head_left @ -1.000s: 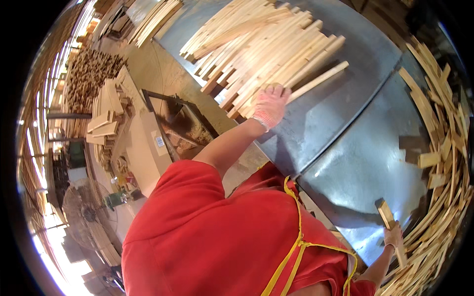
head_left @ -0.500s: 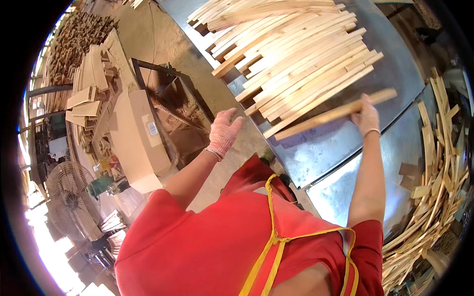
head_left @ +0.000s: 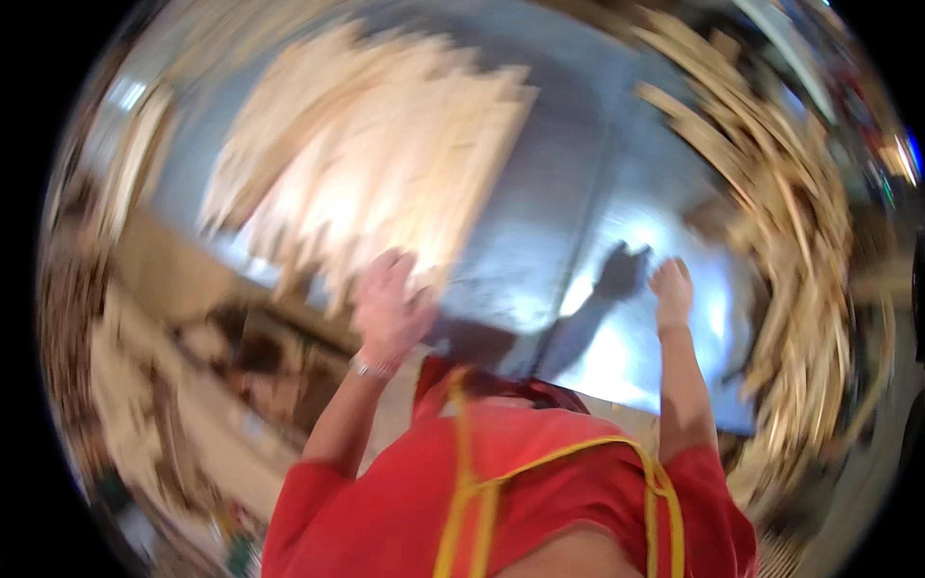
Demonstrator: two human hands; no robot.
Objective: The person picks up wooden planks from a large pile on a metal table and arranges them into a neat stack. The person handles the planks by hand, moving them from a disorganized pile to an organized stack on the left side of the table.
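Wood strips [head_left: 414,154], upper left, appear light and stiff; grasp mid-length. Left grip [head_left: 387,313] is wide; right grip [head_left: 673,291] is too blurred to judge.

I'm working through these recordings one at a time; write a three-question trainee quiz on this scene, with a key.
1. Which hand is nearer the laid-out wooden strips on the metal table?
2. True or false: the right hand appears over those laid-out strips.
3. Which colour are the straps on the red garment?
A. Blue
B. Yellow
C. White

Key:
1. The left hand, its fingers spread by the strips' near ends.
2. False; it appears against bare metal.
3. B
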